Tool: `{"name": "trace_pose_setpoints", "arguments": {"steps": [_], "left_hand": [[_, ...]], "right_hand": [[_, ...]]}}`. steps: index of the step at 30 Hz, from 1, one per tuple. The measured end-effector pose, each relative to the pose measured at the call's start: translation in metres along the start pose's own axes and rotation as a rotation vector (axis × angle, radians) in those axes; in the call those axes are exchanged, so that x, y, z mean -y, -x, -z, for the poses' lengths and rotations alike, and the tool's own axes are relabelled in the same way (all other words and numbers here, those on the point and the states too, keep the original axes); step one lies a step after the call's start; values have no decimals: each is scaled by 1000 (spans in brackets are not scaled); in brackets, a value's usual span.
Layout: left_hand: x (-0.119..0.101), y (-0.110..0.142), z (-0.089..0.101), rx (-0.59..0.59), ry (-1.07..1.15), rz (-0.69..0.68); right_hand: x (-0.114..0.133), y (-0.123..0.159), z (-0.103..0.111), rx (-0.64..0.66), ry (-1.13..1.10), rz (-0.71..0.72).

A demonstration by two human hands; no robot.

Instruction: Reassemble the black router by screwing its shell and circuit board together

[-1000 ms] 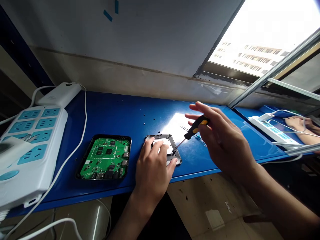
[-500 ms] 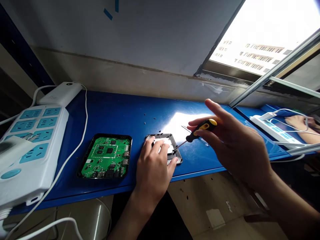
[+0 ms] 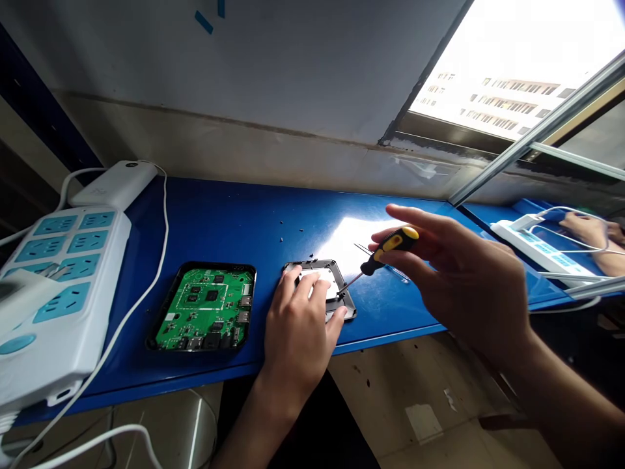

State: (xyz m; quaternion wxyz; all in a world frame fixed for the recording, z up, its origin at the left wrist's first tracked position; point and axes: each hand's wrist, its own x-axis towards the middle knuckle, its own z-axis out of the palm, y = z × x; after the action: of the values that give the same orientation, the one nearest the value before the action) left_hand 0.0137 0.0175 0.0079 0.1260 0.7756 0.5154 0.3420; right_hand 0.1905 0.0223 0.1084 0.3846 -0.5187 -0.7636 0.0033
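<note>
My left hand (image 3: 297, 329) lies flat with fingers spread on a small square grey frame with a white centre (image 3: 336, 279) on the blue shelf (image 3: 234, 221). My right hand (image 3: 459, 280) grips a small screwdriver with a black and yellow handle (image 3: 389, 249). Its thin shaft slants down to the left, and the tip rests at the frame's right edge. Left of the frame lies an open black case holding a green circuit board (image 3: 205, 316).
A white power strip with blue sockets (image 3: 53, 293) and a white adapter (image 3: 120, 184) with cables sit at the left. Tiny black screws (image 3: 290, 233) lie scattered behind the frame. Tweezers (image 3: 364, 249) lie near the screwdriver. A window pane at right reflects the bench.
My right hand has drawn back to the right and turned the screwdriver handle in its fingers. The tip stays at the frame's edge. My left hand has not moved.
</note>
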Motion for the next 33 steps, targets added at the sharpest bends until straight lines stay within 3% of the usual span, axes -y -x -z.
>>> {"name": "trace_pose_setpoints", "arguments": {"steps": [4,10,16,22,33], "left_hand": [[1,1,0,9,5,-2],[0,2,-1,8,16,9],[-1,1,1,-4,12,6],[-1,0,1,4,10,12],[0,1,1,1,-4,18]], "right_hand": [[-1,-3,-4,-87,112,67],[-1,2,0,98,-41,94],[-3,3,-3,-64,116,85],[0,3,-1,36,3,79],[2,-6,-2,10,127,10]]}}
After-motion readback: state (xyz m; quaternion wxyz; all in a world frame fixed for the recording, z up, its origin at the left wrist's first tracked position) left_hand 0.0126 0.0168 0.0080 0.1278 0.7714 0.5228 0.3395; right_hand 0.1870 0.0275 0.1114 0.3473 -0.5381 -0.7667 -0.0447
